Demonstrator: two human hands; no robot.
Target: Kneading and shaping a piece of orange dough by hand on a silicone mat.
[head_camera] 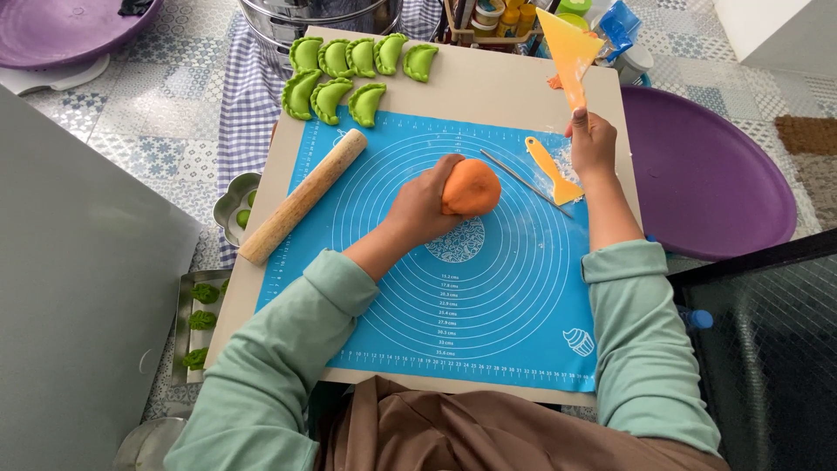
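Head view shows the left hand (418,209) wrapped around an orange dough ball (472,187) at the blue mat's (384,288) middle, keeping it steady. At two o'clock, the right hand (593,142) grips a yellow scraper (568,52) lifted clear; green dumplings (357,74) wait at eleven o'clock.

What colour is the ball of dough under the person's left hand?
Orange. The dough ball shows best in the head view, gripped by the left hand.

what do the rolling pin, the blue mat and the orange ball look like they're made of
The rolling pin looks like plain unvarnished wood: pale tan, matte, no handles. The blue mat seems to be silicone or soft plastic: thin, flat, smooth, with printed white rings. The orange ball, gripped by the left hand, looks like soft dough: smooth, matte, slightly uneven.
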